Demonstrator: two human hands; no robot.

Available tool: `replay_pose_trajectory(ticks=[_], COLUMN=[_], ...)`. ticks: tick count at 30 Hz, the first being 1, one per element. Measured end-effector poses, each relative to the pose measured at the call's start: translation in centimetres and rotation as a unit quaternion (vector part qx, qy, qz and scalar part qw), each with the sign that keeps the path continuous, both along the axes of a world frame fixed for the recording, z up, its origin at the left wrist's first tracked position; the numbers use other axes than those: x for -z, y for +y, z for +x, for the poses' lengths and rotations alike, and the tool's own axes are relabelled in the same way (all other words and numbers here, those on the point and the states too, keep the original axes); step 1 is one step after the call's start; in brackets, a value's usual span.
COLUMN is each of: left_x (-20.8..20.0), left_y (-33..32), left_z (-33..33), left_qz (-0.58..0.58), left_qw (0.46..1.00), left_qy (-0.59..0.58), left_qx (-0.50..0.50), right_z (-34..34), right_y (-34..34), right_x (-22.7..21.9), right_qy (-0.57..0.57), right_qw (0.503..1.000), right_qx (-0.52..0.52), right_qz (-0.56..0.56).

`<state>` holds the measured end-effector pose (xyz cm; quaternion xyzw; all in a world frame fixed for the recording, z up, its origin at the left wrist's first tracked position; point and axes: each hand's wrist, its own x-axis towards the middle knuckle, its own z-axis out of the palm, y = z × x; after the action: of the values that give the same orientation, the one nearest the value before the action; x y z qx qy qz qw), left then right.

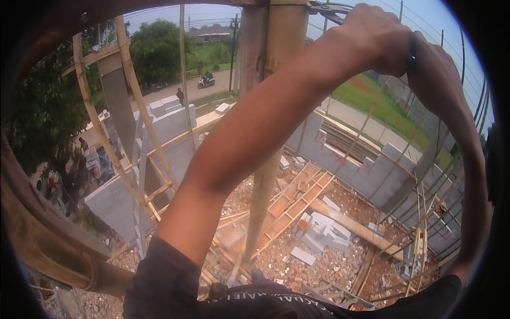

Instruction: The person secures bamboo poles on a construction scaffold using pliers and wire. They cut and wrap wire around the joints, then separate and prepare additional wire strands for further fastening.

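Observation:
Both my arms reach up to the top right of the head view. Closed fingers of my left hand (374,40) grip metal pincers (330,9), whose head points left toward the top of a thick bamboo post (287,37). A thin tie circles that post close to the pincers. My right hand (433,66) presses against the left one, its fingers curled and mostly hidden. Something small and dark (411,48) shows between the two hands; I cannot make out what it is. Beside the bamboo stands a reddish-brown upright (253,45).
Far below lies rubble ground with stacked pale blocks (321,231), a plank ramp (295,204) and a long pole (356,226). Grey block walls (366,170) surround it. Bamboo scaffolding (98,117) rises at left, with a thick bamboo rail (58,255) nearby. A motorcycle (206,81) is on the road.

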<state>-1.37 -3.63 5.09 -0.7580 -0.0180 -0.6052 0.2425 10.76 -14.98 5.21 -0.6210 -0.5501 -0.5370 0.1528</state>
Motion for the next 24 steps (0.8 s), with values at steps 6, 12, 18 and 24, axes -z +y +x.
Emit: replay_pose_trajectory(ticks=[6,12,18,24], left_x=[2.1,3.6,5.2,6.2], left_y=[1.4,3.0,8.2,5.9], left_z=[0.5,0.9,2.8,0.1], left_qz=[0.017,0.067,0.131,0.056], left_qw=[1.0,0.978,0.987,0.985], left_qy=[0.024,0.12,0.089,0.139], left_qx=[-0.01,-0.156,-0.028,0.085], right_z=[1.6,1.1,1.3,3.0], right_y=[1.8,5.5,7.9,9.0], right_x=[1.5,6.8,8.1,9.0], right_qy=[0.033,0.151,0.158,0.156], right_qw=[0.999,0.981,0.974,0.97], right_qx=[-0.04,-0.105,-0.124,-0.12], right_qz=[0.005,0.057,0.101,0.142])
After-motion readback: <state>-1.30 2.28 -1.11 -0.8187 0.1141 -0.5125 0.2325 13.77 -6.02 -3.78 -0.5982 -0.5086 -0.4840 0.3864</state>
